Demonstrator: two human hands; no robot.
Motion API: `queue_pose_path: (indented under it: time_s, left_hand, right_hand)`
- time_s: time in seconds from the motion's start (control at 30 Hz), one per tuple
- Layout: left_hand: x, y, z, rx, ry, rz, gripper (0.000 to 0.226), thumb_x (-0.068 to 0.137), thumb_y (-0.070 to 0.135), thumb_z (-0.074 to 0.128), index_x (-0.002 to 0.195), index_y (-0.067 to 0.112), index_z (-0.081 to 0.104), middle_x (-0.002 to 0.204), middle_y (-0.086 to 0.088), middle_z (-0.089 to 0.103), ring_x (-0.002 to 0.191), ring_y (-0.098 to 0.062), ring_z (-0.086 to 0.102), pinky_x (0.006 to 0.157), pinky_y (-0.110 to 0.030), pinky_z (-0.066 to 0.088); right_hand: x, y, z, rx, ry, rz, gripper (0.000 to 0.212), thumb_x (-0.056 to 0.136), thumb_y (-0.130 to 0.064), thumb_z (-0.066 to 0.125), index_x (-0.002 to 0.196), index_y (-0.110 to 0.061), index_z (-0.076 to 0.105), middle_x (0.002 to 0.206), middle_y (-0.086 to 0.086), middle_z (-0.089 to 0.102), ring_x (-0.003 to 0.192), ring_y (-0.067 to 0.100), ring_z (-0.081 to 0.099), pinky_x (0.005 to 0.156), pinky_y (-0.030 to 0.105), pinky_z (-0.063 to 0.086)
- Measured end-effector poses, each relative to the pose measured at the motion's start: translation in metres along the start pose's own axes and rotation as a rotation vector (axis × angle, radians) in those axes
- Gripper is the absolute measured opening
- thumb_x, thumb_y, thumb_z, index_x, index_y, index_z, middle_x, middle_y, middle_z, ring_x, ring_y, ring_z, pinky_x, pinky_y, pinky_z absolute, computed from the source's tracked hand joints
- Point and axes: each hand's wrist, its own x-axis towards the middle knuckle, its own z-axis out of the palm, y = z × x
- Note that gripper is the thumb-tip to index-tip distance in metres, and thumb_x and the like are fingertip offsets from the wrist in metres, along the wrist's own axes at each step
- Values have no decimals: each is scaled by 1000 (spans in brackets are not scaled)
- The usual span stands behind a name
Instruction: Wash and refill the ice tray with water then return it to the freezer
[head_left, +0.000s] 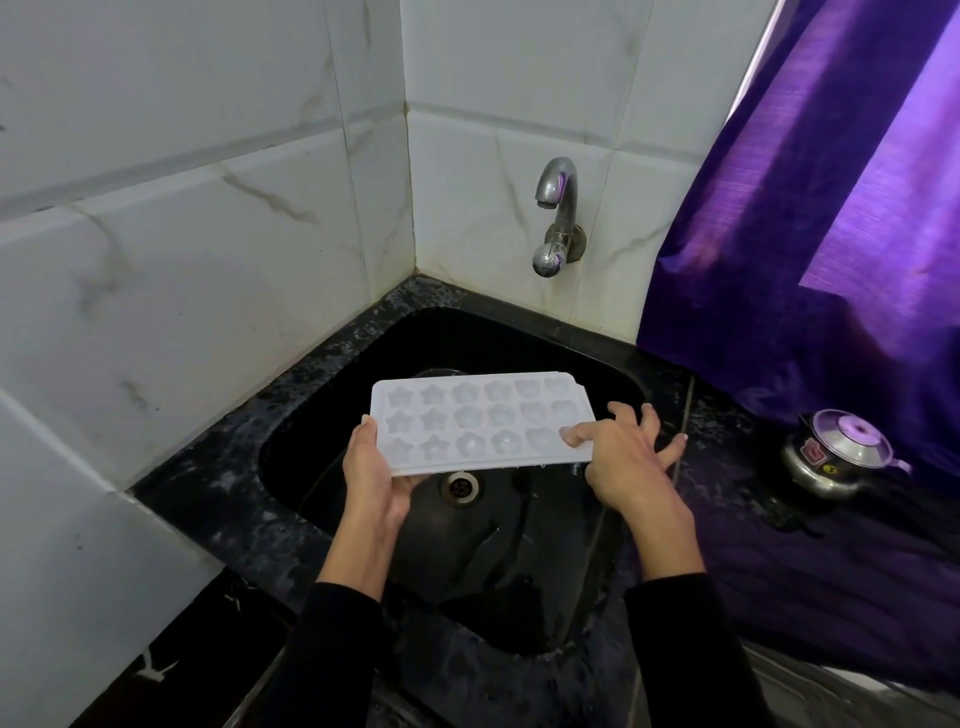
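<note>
A white ice tray (478, 423) with star and flower shaped cells is held level over the black sink (519, 343). My left hand (371, 475) grips its near left corner, thumb on the rim and fingers underneath. My right hand (621, 457) sits at the tray's right end with its fingers spread; the thumb presses into the nearest right cell. The metal tap (556, 208) on the tiled wall stands behind the tray, and no water runs from it.
The sink drain (460, 486) shows just below the tray. A black speckled counter (234, 467) rims the sink. A small steel kettle with a lid (836, 454) stands on the counter at right, below a purple curtain (831, 208).
</note>
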Motion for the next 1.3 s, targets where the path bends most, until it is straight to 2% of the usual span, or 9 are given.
queue_pose_path:
  time_s: [0.1,0.23,0.3,0.47,0.67,0.77,1.0,1.17,1.3]
  left_hand:
    - [0,0,0,7,6,-7,43,101,42,36,127,14,54,114,-13,68,99,-33,66,65,-48,57]
    - [0,-1,0,2,14,-8,43,100,42,37,126,13,54,115,-14,67,100,-33,66,67,-49,57]
    - [-1,-1,-1,2,18,-1,43,100,43,36,126,14,54,115,-13,68,100,-33,66,69,-50,57]
    - [0,0,-4,-3,48,7,40,100,42,38,124,15,55,113,-12,68,100,-33,66,73,-52,57]
    - [-1,-1,-4,10,37,-1,41,101,42,37,125,14,54,114,-12,68,101,-33,66,64,-46,57]
    - [1,-1,-3,9,35,-6,42,100,43,37,125,14,55,115,-13,67,101,-34,66,64,-48,57]
    - [-1,0,-1,24,31,-8,42,100,42,38,125,13,55,114,-13,67,101,-34,66,72,-52,57]
    - [-2,0,-2,67,19,-4,42,101,42,36,126,13,54,114,-12,68,100,-33,66,71,-51,57]
    - [-3,-1,0,70,7,-14,42,101,42,36,127,14,53,115,-12,67,101,-33,66,77,-54,56]
  right_hand:
    - [-1,2,0,-1,5,5,63,82,17,52,114,-35,66,156,12,18,147,36,-10,111,67,-11]
    - [-2,-1,1,-19,17,1,62,83,14,53,122,-34,62,158,11,10,147,36,-12,111,67,-9]
    - [-2,-4,3,-31,16,-26,62,82,14,53,120,-34,62,159,9,8,147,36,-12,111,67,-9]
    - [-1,-3,8,-29,-1,-36,63,81,16,54,117,-35,65,158,5,15,147,35,-9,112,67,-9]
    - [-4,-8,4,-15,71,-41,49,83,9,56,114,-28,62,155,10,15,147,35,-11,112,64,-9]
    - [-5,-13,4,5,137,-88,55,78,16,52,113,-26,57,151,10,18,146,34,-12,112,62,-12]
    - [-13,-28,13,-24,22,-111,55,79,16,53,114,-24,66,159,13,2,145,38,-20,112,64,-14]
    - [-15,-29,10,-59,2,-102,52,80,16,51,110,-23,68,155,14,12,145,40,-17,110,67,-12]
    - [-15,-30,10,-76,0,-104,47,82,13,53,112,-20,67,156,14,10,145,40,-15,111,67,-10]
